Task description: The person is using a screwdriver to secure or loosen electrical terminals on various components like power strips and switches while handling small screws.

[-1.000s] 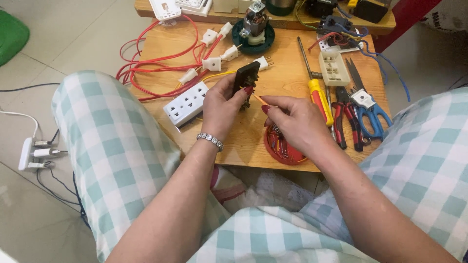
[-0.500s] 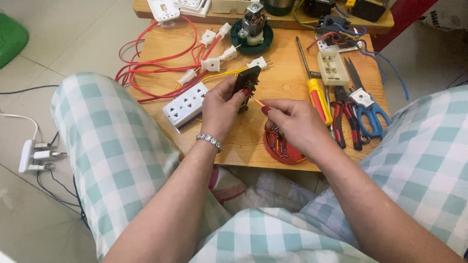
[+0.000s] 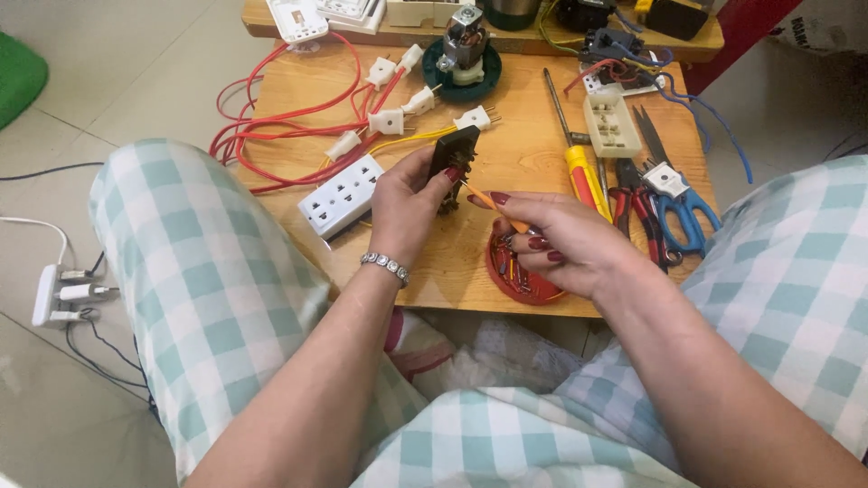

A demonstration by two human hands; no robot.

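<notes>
My left hand (image 3: 409,210), with a bracelet on the wrist, grips a small dark electrical part (image 3: 452,155) upright over the low wooden table (image 3: 506,163). My right hand (image 3: 559,242) pinches a thin orange-handled screwdriver (image 3: 495,204) whose tip touches the dark part's side. A yellow wire with a white plug (image 3: 474,117) runs from behind the part. Under my right hand sits a red lid (image 3: 517,276) holding small bits.
A white power strip (image 3: 342,195) lies left of my hands, beside red wires with white plugs (image 3: 387,121). A yellow screwdriver (image 3: 579,163), pliers (image 3: 638,210), blue scissors (image 3: 680,204), a beige socket block (image 3: 611,125) and a small motor (image 3: 463,45) lie on the table. A charger strip (image 3: 56,293) lies on the floor.
My left hand has lifted and tilted the dark part slightly. My right hand has brought the thin screwdriver tip up against it.
</notes>
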